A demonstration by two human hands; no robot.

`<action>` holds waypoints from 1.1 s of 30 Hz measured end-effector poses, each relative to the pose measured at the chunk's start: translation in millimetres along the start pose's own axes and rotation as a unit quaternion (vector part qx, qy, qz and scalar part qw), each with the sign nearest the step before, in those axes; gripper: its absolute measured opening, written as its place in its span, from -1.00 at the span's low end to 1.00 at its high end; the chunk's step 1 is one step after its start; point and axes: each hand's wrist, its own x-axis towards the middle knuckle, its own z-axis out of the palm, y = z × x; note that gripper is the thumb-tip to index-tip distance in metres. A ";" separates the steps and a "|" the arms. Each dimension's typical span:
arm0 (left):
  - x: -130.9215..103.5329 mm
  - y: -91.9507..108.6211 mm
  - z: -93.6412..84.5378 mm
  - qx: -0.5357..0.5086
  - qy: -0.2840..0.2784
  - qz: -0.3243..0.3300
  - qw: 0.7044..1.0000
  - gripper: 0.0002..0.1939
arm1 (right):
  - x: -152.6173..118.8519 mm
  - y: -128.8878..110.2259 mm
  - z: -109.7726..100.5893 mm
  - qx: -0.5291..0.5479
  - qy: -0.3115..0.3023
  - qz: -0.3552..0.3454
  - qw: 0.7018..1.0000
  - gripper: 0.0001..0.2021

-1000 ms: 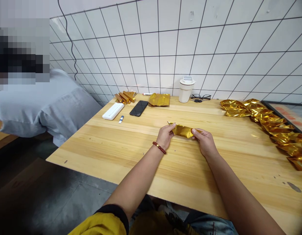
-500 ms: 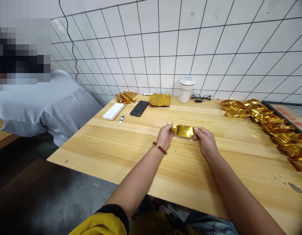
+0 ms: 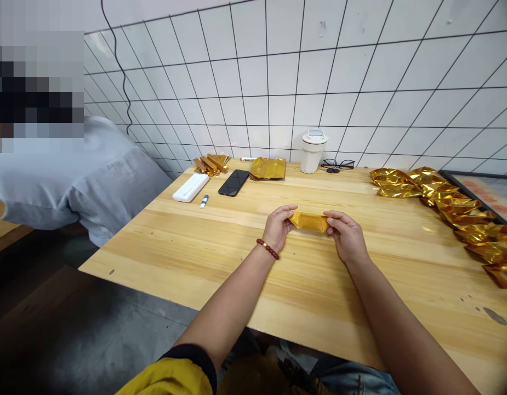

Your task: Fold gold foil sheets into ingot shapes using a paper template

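Observation:
A folded piece of gold foil paper (image 3: 309,222) is stretched sideways between my two hands, just above the wooden table (image 3: 220,274). My left hand (image 3: 279,226), with a beaded bracelet at the wrist, pinches its left end. At the right end, my right hand (image 3: 347,235) grips it between thumb and fingers. The face turned up looks matte orange-gold, with a fold line along it. Fingertips under the paper are partly hidden. Beyond my hands lies a flat stack of gold foil sheets (image 3: 268,168).
Folded gold foil pieces (image 3: 450,206) form a long row at the right, beside a dark-framed board (image 3: 489,197). Gold strips (image 3: 211,163), a white power bank (image 3: 191,187), a phone (image 3: 234,182), a small tube (image 3: 204,201), a cup (image 3: 313,153) and glasses (image 3: 337,164) stand around. A person (image 3: 105,170) leans at left.
The foil paper has turned between my hands, from its shiny side to a matte orange-gold face. My fingers have shifted on both ends; the arms have barely moved.

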 end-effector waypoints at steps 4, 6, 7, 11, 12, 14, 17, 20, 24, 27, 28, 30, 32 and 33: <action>0.1 0.0 -0.7 0.009 0.000 0.001 1.000 -0.74 | 1.5 -1.3 -0.5 0.001 0.009 0.005 1.000 -0.87; 1.3 -0.7 -1.6 0.010 -0.002 0.005 1.000 -0.82 | 1.8 -1.4 -1.3 0.001 0.005 0.004 1.000 -0.85; 2.0 -1.1 -2.2 0.008 -0.002 0.005 1.000 -0.84 | 1.8 -1.3 -1.8 0.001 0.000 0.003 1.000 -0.83; 4.4 -1.1 -3.9 -0.025 -0.002 -0.003 1.000 -0.88 | 0.9 -0.9 -2.9 0.008 -0.039 -0.012 0.999 -0.69; 4.5 -0.4 -4.0 -0.037 -0.003 -0.009 0.999 -0.88 | 0.6 -0.9 -2.7 0.010 -0.044 -0.013 0.999 -0.66; 3.6 1.6 -3.8 -0.059 -0.009 -0.024 0.998 -0.87 | 0.0 -0.9 -1.6 0.014 -0.044 -0.006 0.999 -0.67; 0.8 4.9 -2.6 -0.080 -0.035 -0.035 0.996 -0.79 | -0.3 -0.6 0.6 0.006 -0.033 0.007 0.999 -0.74; -1.1 5.4 -1.6 -0.077 -0.049 -0.028 0.995 -0.73 | 0.2 1.1 1.8 0.001 -0.027 0.000 1.000 -0.73; 0.1 1.7 -1.4 -0.047 -0.033 -0.019 0.998 -0.71 | 1.1 3.5 1.5 0.001 -0.024 -0.012 1.000 -0.73; 1.7 -0.3 -1.4 -0.042 -0.007 -0.017 0.999 -0.71 | 0.8 3.8 1.0 -0.008 -0.027 -0.017 0.999 -0.76; 1.9 -0.4 -1.2 -0.044 -0.001 -0.017 0.999 -0.72 | 0.6 3.7 0.9 -0.012 -0.030 -0.019 0.999 -0.77; 2.0 0.3 -0.8 -0.050 0.008 -0.016 0.999 -0.71 | 0.0 3.5 0.7 -0.020 -0.035 -0.022 0.999 -0.79; 1.9 1.3 -0.5 -0.060 0.012 -0.016 0.998 -0.71 | -0.3 3.6 0.6 -0.024 -0.034 -0.023 0.999 -0.80; 2.0 1.7 -0.5 -0.066 0.012 -0.016 0.998 -0.72 | -0.4 3.7 0.5 -0.024 -0.033 -0.023 0.999 -0.79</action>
